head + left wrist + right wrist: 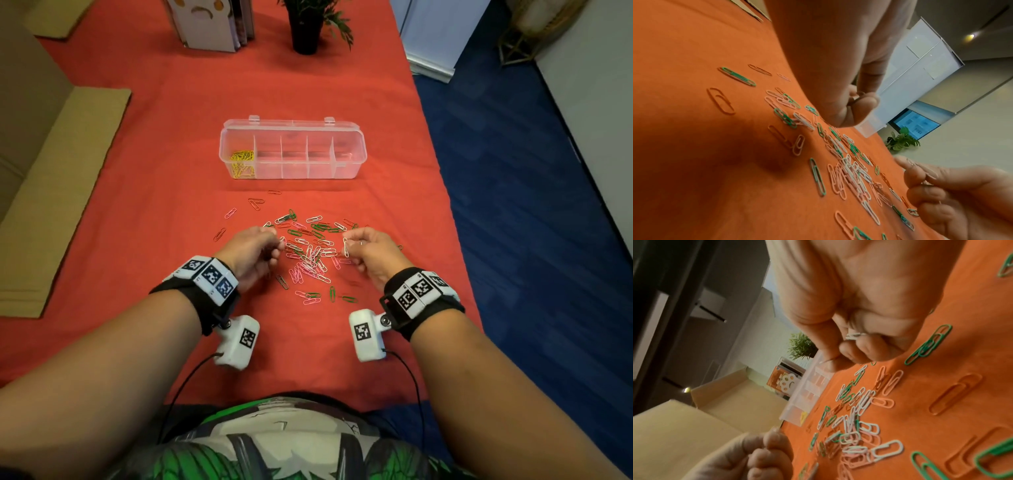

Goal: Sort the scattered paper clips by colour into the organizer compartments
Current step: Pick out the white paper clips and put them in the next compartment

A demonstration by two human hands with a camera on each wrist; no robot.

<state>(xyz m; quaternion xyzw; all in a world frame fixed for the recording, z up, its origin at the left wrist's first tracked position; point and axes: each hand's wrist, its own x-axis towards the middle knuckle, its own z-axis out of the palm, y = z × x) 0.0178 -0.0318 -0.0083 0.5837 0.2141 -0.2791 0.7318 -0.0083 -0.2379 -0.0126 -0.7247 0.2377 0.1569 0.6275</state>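
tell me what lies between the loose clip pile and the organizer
Head view: mostly bare red cloth, with a few stray red clips between the clip pile and organizer.

A clear plastic organizer box (293,150) sits on the red surface (137,171) with its lid open. It has five compartments in a row. The one at the far left holds a small heap of yellow paper clips (242,163). The other four look empty, though the clear plastic makes that hard to tell. Just in front of the box lies a loose pile of scattered paper clips (310,255): green, pink, white and red ones, lying flat and mixed together, some crossing over each other.
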